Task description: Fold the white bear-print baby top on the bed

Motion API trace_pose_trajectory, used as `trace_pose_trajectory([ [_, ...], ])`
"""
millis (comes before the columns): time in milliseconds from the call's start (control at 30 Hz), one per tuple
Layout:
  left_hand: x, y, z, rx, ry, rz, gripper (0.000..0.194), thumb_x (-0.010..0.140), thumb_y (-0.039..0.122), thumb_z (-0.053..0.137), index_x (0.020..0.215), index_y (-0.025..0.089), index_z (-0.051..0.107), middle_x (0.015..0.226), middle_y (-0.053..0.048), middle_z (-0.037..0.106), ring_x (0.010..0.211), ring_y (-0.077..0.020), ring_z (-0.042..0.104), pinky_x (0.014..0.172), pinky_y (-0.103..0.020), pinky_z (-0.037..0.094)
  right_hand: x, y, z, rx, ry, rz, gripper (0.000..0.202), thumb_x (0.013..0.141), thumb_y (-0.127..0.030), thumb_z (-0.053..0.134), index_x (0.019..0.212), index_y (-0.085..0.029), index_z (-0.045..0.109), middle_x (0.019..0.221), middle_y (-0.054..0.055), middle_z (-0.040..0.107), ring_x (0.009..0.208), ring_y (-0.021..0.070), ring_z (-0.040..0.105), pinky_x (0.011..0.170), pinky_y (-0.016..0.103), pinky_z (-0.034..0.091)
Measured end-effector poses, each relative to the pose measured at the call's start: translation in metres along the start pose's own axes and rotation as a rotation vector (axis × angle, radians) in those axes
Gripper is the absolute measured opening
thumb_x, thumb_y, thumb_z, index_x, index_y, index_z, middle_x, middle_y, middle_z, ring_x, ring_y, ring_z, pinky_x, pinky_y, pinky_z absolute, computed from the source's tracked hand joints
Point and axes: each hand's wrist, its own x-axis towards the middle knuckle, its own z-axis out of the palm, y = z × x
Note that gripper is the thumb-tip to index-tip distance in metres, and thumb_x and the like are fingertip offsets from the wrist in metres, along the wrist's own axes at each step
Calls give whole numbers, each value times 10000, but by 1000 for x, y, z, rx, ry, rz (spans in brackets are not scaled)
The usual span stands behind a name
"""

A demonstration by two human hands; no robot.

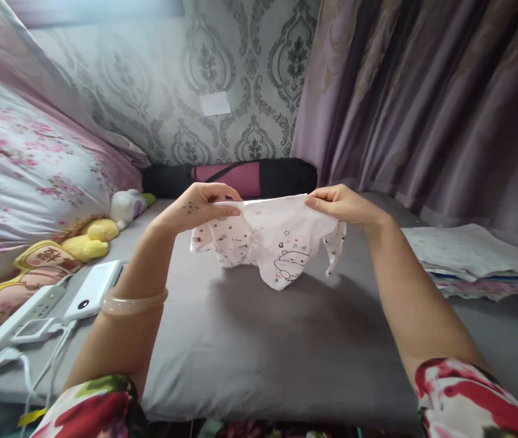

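A small white printed garment point(281, 234) hangs stretched between my two hands above the grey bed surface point(250, 347). A cartoon animal and small letters show on its lower front, and patterned parts dangle at both sides. My left hand point(208, 204) pinches its upper left edge between thumb and fingers. At the upper right corner, my right hand point(336, 204) grips the cloth the same way. The garment's lower edge hangs loose and folded.
Folded clothes point(478, 255) are stacked at the right. On the left are a power strip point(22, 328) with cables, a white power bank point(93, 289) and plush toys point(97, 237). A black and pink bag point(227, 177) lies along the wall.
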Motion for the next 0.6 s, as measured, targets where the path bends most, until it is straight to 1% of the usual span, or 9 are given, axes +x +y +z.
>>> trace_pose_trajectory([
  [67,-3,7,-4,1,56,15,240,750,405,732,858,192,751,730,-16,644,618,-90,535,517,-202,415,-2,-11,-2,-20,7,-2,390,731,-615,692,809,-236,734,689,-11,659,619,135,574,530,247,428],
  [133,-7,12,-6,-8,102,19,248,743,416,733,834,187,762,802,-37,679,674,-106,569,553,-208,447,-4,-19,-6,-52,11,-9,361,733,-594,701,800,-241,736,691,-14,668,631,137,586,528,242,434],
  [233,-12,18,-9,-50,154,-8,292,749,450,717,858,184,763,781,-38,685,672,-116,580,550,-216,455,-6,-30,-13,-55,-31,-12,348,702,-573,730,808,-241,741,723,-15,693,674,145,614,552,240,454],
  [300,-13,19,-12,-91,149,-38,302,777,461,686,868,181,755,729,-32,670,642,-115,573,532,-219,443,-7,-35,-17,-30,-95,2,361,676,-560,749,841,-239,748,765,-6,713,713,155,635,584,246,474],
  [400,-8,17,-13,-89,82,-84,288,811,451,646,792,177,731,614,-13,606,561,-98,523,478,-213,388,-5,-37,-22,-22,-172,15,365,638,-533,777,851,-238,754,777,2,723,721,157,644,607,257,490],
  [467,-2,16,-12,-19,77,-93,293,799,445,655,698,174,698,547,5,539,517,-85,472,451,-212,343,-2,-35,-24,-65,-141,-3,344,604,-520,801,791,-235,754,718,-8,708,680,150,633,582,254,480],
  [500,1,16,-12,22,117,-82,295,785,443,669,669,172,682,532,13,514,511,-81,455,449,-213,330,-1,-35,-25,-85,-96,-23,337,592,-517,809,767,-235,753,698,-11,701,666,147,627,572,251,474],
  [533,3,18,-12,53,190,-59,294,776,442,676,664,170,674,531,16,503,517,-81,450,453,-213,328,0,-34,-26,-93,-37,-45,338,590,-521,810,764,-236,754,697,-11,700,665,147,626,567,251,471],
  [600,7,22,-13,57,357,5,295,801,450,640,725,168,684,563,12,523,552,-90,471,478,-213,346,0,-35,-29,-55,92,-79,368,620,-555,784,816,-245,761,747,1,715,695,155,637,574,257,475],
])
